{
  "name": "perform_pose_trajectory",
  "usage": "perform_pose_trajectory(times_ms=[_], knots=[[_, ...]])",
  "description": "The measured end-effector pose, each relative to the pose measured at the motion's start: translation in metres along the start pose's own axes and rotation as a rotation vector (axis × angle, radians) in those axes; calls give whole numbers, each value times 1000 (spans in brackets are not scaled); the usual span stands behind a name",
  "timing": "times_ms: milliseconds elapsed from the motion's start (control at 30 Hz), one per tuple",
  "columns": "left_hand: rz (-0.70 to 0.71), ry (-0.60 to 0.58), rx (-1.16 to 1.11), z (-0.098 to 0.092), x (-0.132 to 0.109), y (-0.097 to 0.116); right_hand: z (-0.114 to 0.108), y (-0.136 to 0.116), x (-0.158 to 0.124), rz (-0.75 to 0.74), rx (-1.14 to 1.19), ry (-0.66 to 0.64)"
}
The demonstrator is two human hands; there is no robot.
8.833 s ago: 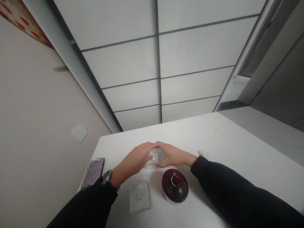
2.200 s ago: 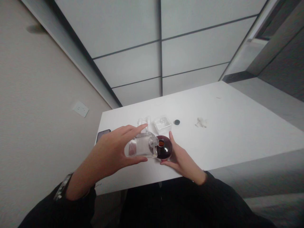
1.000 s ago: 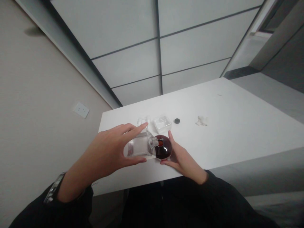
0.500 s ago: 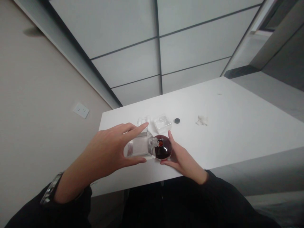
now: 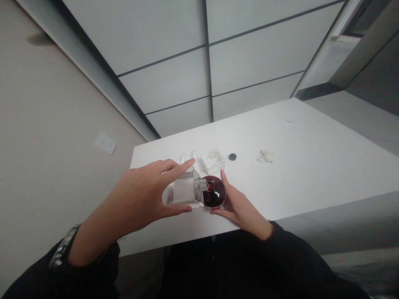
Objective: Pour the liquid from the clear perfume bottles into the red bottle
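Bottle [image 5: 183, 189] is now tipped toward the jar [image 5: 215, 197], uncapped; left fingers [image 5: 181, 169] grip it, right fingers [image 5: 224, 179] hold the jar. Looks mid-pour.

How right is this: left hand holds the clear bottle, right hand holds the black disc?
Not quite: the head view shows the right hand holding the dark red container, not the black disc; the left hand does hold the clear bottle.
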State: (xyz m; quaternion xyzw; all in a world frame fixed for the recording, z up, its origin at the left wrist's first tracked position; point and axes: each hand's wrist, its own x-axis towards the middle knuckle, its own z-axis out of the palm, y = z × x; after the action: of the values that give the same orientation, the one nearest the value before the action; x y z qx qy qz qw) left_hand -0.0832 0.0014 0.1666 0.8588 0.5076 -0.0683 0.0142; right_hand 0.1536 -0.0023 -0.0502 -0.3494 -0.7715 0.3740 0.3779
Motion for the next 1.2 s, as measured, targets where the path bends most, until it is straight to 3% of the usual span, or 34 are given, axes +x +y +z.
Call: perform_pose_trajectory(times_ms=[333, 1200], knots=[[22, 16, 9, 0, -2, -2, -1, -1, -1, 12, -2, 1], [-82, -11, 75, -2, -1, 0, 1, 4, -1, 8, 1, -6]])
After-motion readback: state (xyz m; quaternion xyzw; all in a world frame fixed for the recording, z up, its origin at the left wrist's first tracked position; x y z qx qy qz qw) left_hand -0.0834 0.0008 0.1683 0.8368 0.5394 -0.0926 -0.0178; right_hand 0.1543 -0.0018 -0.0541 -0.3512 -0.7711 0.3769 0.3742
